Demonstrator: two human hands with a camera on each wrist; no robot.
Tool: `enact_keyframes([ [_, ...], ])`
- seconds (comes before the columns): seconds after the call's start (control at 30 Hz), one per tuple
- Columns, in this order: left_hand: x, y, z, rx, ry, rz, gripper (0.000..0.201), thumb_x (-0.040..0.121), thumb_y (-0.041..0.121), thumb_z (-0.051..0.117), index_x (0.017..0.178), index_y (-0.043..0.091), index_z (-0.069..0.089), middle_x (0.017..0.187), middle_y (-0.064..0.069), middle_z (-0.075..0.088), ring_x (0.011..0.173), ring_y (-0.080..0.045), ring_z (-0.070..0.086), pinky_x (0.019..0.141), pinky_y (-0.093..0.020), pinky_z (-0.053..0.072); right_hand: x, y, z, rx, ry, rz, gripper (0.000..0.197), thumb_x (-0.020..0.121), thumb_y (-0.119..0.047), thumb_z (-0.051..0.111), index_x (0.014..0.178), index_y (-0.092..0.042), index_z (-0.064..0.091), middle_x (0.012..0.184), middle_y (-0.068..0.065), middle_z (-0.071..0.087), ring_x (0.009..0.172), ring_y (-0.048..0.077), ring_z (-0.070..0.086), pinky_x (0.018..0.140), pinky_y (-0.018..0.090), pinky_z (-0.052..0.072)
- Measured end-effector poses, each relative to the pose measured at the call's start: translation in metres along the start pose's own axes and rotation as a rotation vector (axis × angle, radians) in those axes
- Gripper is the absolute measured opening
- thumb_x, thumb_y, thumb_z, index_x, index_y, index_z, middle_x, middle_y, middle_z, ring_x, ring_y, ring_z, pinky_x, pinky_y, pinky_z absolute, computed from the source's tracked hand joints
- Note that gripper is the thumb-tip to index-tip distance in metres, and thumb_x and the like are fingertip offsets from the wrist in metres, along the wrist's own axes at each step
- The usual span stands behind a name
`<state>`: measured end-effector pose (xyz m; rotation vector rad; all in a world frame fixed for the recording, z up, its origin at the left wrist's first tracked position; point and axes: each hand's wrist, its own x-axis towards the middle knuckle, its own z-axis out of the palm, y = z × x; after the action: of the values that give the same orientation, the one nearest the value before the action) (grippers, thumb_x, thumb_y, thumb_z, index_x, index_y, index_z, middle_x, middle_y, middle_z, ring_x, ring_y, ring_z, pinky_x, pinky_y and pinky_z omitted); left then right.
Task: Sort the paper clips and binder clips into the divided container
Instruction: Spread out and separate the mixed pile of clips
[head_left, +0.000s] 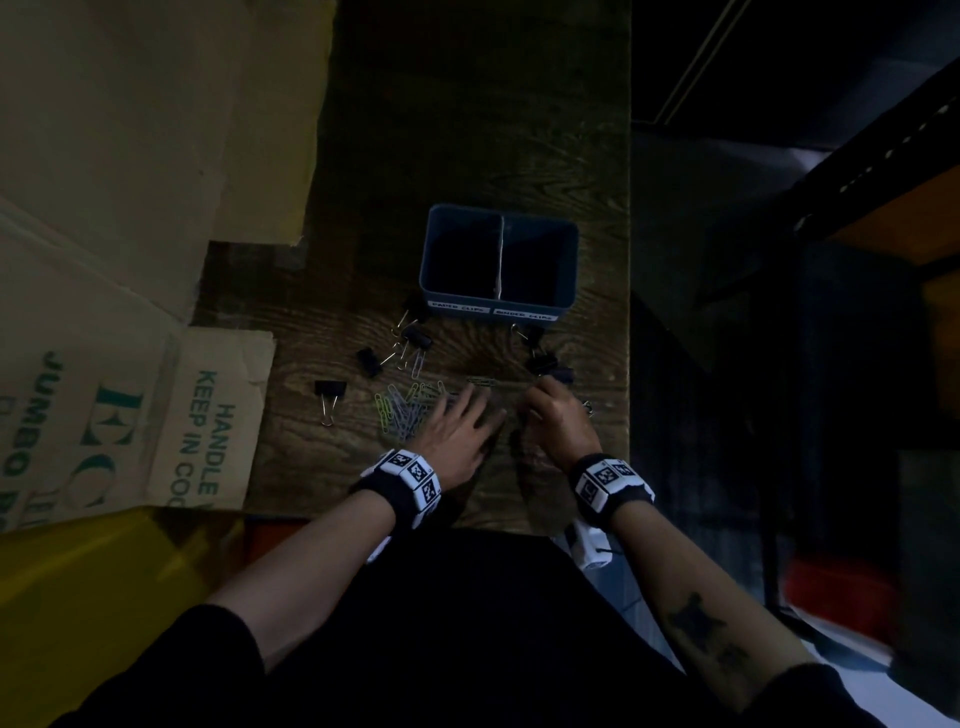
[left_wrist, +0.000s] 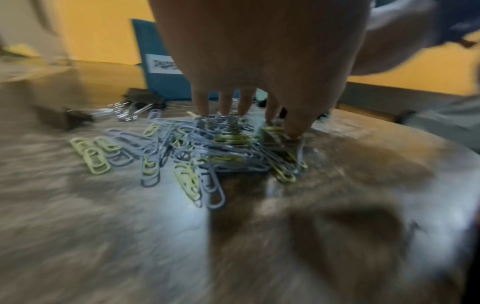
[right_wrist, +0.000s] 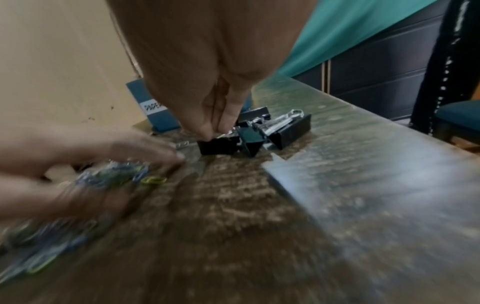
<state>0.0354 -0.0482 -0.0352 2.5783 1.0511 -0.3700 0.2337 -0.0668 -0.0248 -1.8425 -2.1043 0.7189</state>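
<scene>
Left hand: the left hand (head_left: 457, 426) is lying spread, straight fingers (left_wrist: 202, 102) pressing down on the heap of paper clips (left_wrist: 182, 148).
Right hand: the right hand (right_wrist: 207, 86) is pinching a black binder clip (right_wrist: 218, 145) between thumb and fingertips, low over the wooden table (head_left: 467, 130).
Beside that clip: 2 more binder clips (right_wrist: 283, 129) are lying just behind it, touching one another.
Left scatter: other binder clips (head_left: 330, 389) and loose silver paper clips are lying between the heap and the container.
Container: the blue divided container (head_left: 566, 244) is standing beyond both hands, 2 labelled compartments dark inside.
Surroundings: cardboard boxes (head_left: 130, 364) are crowding the table's left edge.
</scene>
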Motion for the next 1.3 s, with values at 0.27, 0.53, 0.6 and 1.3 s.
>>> enact_keyframes([
  [0.27, -0.033, -0.02, -0.001, -0.007, 0.114, -0.031, 0.054, 0.089, 0.031, 0.053, 0.139, 0.019, 0.038, 0.15, -0.012, 0.036, 0.139, -0.032, 0.03, 0.11, -0.049, 0.03, 0.021, -0.029, 0.009, -0.145, -0.12, -0.083, 0.038, 0.075, -0.01, 0.071, 0.112, -0.006, 0.064, 0.116, 0.022, 0.062, 0.101, 0.041, 0.057, 0.079, 0.048, 0.05],
  [0.53, -0.085, -0.055, 0.004, -0.285, 0.268, -0.72, 0.047, 0.094, 0.035, 0.046, 0.136, 0.013, 0.041, 0.141, -0.017, 0.042, 0.124, -0.032, 0.044, 0.097, -0.047, 0.043, 0.03, -0.061, 0.032, -0.179, -0.366, -0.159, 0.06, 0.077, -0.014, 0.07, 0.133, -0.004, 0.05, 0.137, 0.025, 0.048, 0.118, 0.043, 0.048, 0.09, 0.055, 0.049],
  [0.6, -0.087, -0.056, 0.006, -0.302, 0.258, -0.808, 0.05, 0.095, 0.037, 0.043, 0.137, 0.011, 0.04, 0.141, -0.02, 0.041, 0.124, -0.034, 0.043, 0.096, -0.049, 0.043, 0.027, -0.061, 0.034, -0.166, -0.375, -0.179, 0.059, 0.075, -0.016, 0.071, 0.13, -0.007, 0.052, 0.134, 0.024, 0.049, 0.115, 0.042, 0.049, 0.085, 0.055, 0.051],
  [1.3, -0.091, -0.078, 0.007, -0.359, 0.207, -0.601, 0.046, 0.094, 0.017, 0.046, 0.139, 0.006, 0.04, 0.14, -0.014, 0.046, 0.12, -0.031, 0.043, 0.098, -0.042, 0.041, 0.009, -0.048, 0.033, -0.174, -0.307, -0.158, 0.068, 0.075, -0.034, 0.076, 0.133, -0.014, 0.048, 0.133, 0.021, 0.048, 0.111, 0.039, 0.05, 0.083, 0.054, 0.05],
])
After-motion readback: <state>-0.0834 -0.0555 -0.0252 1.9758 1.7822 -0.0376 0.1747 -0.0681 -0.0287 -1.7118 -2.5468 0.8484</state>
